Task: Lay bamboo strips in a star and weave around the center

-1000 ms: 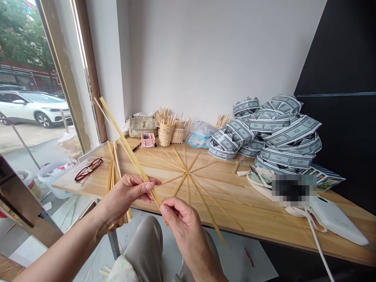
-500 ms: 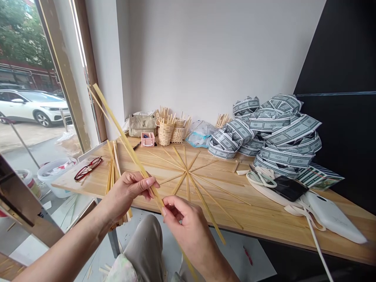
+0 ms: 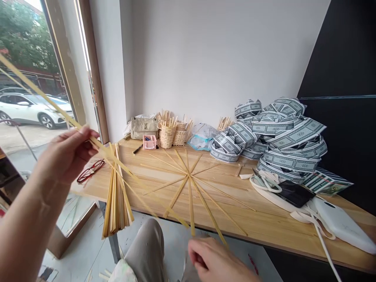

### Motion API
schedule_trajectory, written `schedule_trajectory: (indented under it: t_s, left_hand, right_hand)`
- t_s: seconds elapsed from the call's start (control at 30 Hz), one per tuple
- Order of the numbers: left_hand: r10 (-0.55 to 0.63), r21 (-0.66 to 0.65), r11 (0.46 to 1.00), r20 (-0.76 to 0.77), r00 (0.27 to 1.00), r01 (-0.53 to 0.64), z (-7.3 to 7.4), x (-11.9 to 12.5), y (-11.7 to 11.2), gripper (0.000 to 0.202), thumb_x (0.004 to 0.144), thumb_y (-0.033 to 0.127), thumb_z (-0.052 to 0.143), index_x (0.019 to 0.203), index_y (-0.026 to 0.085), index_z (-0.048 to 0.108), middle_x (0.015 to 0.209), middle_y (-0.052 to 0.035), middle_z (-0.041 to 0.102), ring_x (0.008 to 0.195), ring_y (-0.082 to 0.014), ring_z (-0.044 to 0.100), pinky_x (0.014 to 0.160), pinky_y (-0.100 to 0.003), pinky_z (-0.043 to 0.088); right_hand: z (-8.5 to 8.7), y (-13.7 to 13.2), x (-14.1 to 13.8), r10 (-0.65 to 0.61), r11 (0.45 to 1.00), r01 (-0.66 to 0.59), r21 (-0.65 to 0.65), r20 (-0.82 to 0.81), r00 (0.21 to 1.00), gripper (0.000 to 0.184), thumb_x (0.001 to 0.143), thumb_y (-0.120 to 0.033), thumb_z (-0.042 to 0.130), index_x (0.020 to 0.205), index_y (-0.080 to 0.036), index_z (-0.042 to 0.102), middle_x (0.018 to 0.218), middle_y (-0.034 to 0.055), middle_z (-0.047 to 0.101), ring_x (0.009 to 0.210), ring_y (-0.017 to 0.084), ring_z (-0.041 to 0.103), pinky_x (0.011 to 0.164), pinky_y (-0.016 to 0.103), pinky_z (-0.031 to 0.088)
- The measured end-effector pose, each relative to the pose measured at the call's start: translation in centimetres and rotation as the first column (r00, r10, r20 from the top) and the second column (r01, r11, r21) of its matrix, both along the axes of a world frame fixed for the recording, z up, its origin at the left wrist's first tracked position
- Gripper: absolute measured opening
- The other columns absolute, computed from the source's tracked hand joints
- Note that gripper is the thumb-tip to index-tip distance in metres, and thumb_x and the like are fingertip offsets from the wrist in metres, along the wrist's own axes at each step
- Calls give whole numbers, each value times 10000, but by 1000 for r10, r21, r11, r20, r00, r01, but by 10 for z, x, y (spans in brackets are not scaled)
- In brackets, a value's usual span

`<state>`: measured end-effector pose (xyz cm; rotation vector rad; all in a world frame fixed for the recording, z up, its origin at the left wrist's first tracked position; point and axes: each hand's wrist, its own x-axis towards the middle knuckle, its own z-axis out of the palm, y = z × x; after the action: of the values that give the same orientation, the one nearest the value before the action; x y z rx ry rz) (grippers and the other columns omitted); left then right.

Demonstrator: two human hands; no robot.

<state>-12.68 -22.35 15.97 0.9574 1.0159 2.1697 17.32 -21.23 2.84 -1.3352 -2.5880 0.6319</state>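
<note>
The left hand [image 3: 66, 154] is raised beside the window, fingers pinched on a long bamboo strip [image 3: 117, 164]; the strip runs from above and behind that hand down past it to the near edge of the surface [image 3: 264, 223]; the right hand [image 3: 217, 260] sits low, just below that edge, loosely curled and holding nothing I can make out; just above the right hand lies a star of crossed strips [image 3: 188, 178]; below the left hand a bundle of strips [image 3: 116, 196] overhangs the edge; red glasses [image 3: 89, 171] lie just beneath the left hand; small baskets [image 3: 173, 133] stand far beyond both hands, by the wall.
</note>
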Motion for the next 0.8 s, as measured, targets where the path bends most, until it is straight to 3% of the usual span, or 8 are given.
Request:
schedule_trajectory:
  t_s: [0.1, 0.2, 0.27, 0.33, 0.4, 0.5, 0.63, 0.8]
  left_hand:
    - [-55, -82, 996, -117, 992, 46, -3, -1, -8, 209, 772, 43, 460, 630, 51, 613, 481, -35, 582, 362, -65, 495, 352, -135, 397]
    - [-182, -238, 959, -107, 978, 153, -25, 26, -12, 89, 666, 137, 632, 619, 62, 645, 511, -39, 599, 372, -62, 486, 355, -135, 383]
    - [-292, -314, 916, -98, 951, 249, -43, 51, -11, 164, 590, 235, 712, 593, 81, 658, 552, -38, 610, 387, -55, 476, 376, -143, 383]
    - [-378, -375, 873, -112, 919, 314, -57, 73, -10, 213, 588, 307, 716, 605, 99, 672, 530, -24, 588, 404, -53, 468, 404, -148, 378]
    - [-446, -397, 842, -129, 886, 366, -68, 89, -9, 227, 629, 343, 683, 619, 116, 678, 504, -9, 560, 425, -53, 460, 437, -151, 374]
    - [-476, -403, 827, -128, 870, 393, -75, 98, -10, 230, 659, 359, 657, 642, 130, 682, 508, 0, 545, 451, -56, 446, 467, -159, 368]
    - [-458, -383, 829, -48, 888, 407, -79, 98, -11, 258, 646, 386, 662, 683, 132, 685, 556, -9, 553, 492, -72, 439, 492, -174, 380]
    - [-423, -234, 868, 112, 899, 438, -86, 103, -8, 245, 698, 376, 620, 720, 136, 660, 622, -21, 550, 680, -119, 515, 693, -216, 431]
  right_hand:
    - [8, 13, 27, -181, 983, 176, -45, -152, 972, 166, 710, -133, 389, 621, -213, 504, 521, -31, 513, 514, 115, 496, 461, 186, 332]
    - [36, 15, 29, -304, 938, 347, -16, -520, 798, 185, 783, -330, 396, 725, -209, 523, 577, -10, 532, 557, 128, 532, 485, 193, 396]
    - [55, 7, 13, -212, 961, 276, -12, -672, 710, 202, 769, -375, 442, 776, -201, 545, 682, 18, 585, 623, 134, 559, 535, 196, 436]
    - [66, -2, -12, -116, 990, 141, -22, -701, 703, 179, 769, -338, 467, 831, -203, 567, 763, 27, 615, 679, 131, 575, 586, 195, 450]
    - [68, -8, -39, -36, 999, 45, -6, -704, 709, 137, 763, -269, 484, 840, -203, 575, 792, 14, 620, 674, 109, 567, 618, 187, 444]
    - [61, -8, -65, -61, 997, 15, -70, -728, 682, 105, 755, -220, 471, 726, -176, 562, 648, -15, 581, 565, 86, 508, 521, 168, 399]
    - [52, 0, -69, -122, 988, 2, -155, -774, 621, 135, 755, -242, 464, 664, -166, 528, 546, -40, 496, 507, 77, 433, 473, 168, 350]
    - [53, 4, -65, -149, 986, 140, -85, -822, 549, 140, 759, -277, 457, 669, -175, 490, 559, -41, 455, 513, 84, 427, 478, 176, 360]
